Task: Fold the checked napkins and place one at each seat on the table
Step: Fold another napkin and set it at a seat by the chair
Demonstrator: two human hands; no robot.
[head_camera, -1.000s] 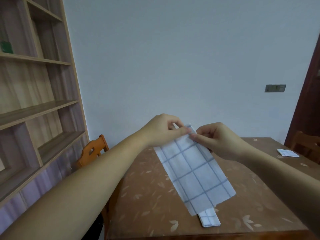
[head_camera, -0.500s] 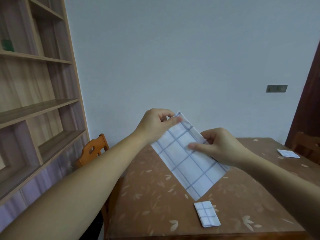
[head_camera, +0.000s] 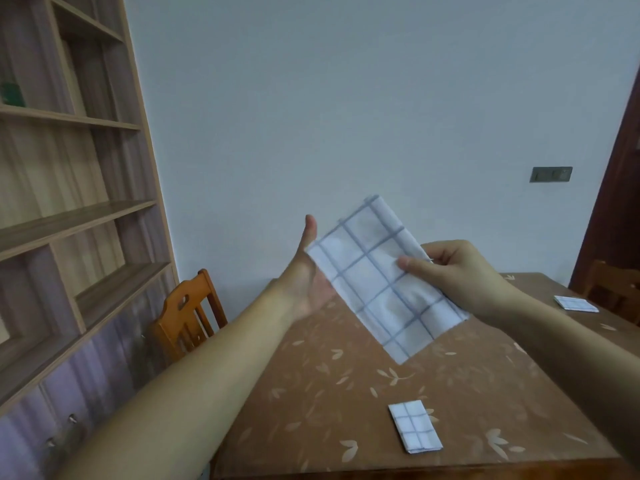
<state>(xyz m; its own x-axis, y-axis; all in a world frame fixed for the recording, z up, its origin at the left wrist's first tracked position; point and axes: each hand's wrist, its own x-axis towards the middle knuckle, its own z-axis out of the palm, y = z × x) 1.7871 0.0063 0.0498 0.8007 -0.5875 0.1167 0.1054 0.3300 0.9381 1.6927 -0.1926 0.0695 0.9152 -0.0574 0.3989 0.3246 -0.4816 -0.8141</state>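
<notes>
Held item: white cloth checked napkin [head_camera: 377,282] with thin blue grid lines, folded into a long strip. It is held in the air above the far part of the table, tilted, its upper end toward 12 o'clock and its lower corner toward 5 o'clock.

Right hand [head_camera: 460,271]: set at the strip's 3 o'clock edge. The cloth is pinched, thumb laid across the front and fingers curled behind.

Left hand [head_camera: 306,275]: set at the 9 o'clock edge, palm spread, thumb straight and off the cloth. Its fingers pass behind the strip and are hidden. It is judged to be a flat support, not a grip.

Handling, as judged: light, soft and limp. The layers are likely to slide or spring apart if held by one corner. Hold is best taken across both long edges near a short end, with all layers pinched together.

Brown leaf-patterned table [head_camera: 332,386]: a small folded checked square [head_camera: 414,427] lies at 6 o'clock near the front edge. A second folded square [head_camera: 575,303] lies at 3 o'clock, before a wooden chair [head_camera: 616,289].

Further out: an orange wooden chair [head_camera: 187,313] at 9 o'clock, wood shelving [head_camera: 69,220] beyond it, and a grey wall plate [head_camera: 550,174] at 1 o'clock.
</notes>
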